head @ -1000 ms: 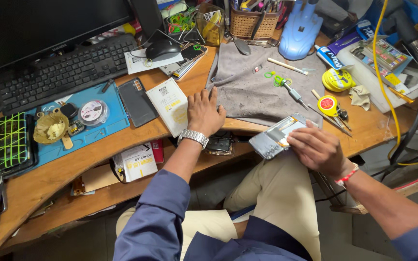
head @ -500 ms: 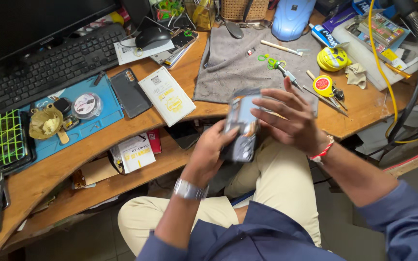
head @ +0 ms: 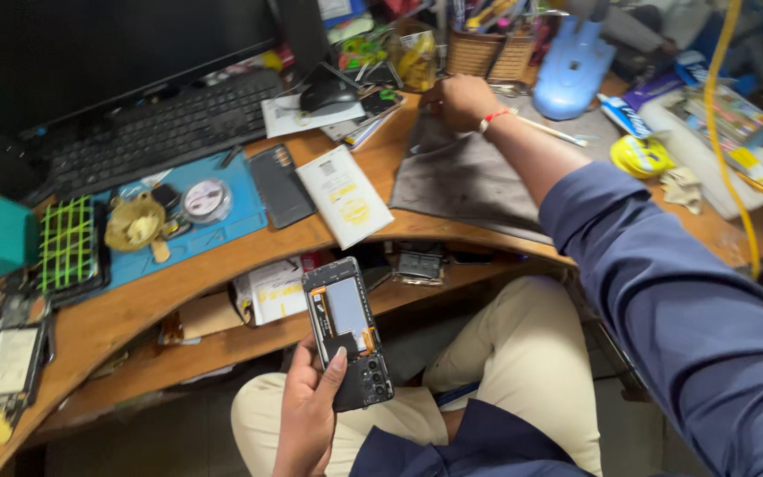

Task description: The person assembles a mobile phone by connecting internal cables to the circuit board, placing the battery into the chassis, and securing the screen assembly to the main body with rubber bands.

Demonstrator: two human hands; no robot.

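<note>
Opened phone [head: 347, 333]: back cover off, gripped in left hand [head: 308, 408] above the lap, below the desk edge. Right hand [head: 459, 102]: fingers curled together, resting at the far edge of grey cloth [head: 461, 177] beside wicker basket [head: 490, 53]; any grip cannot be told.

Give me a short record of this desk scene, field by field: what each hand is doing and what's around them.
Left hand: holds opened phone over lap, back cover off
Right hand: reaching to far edge of grey cloth, by woven basket
Desk: keyboard, blue mat, dark phone, white box
</note>
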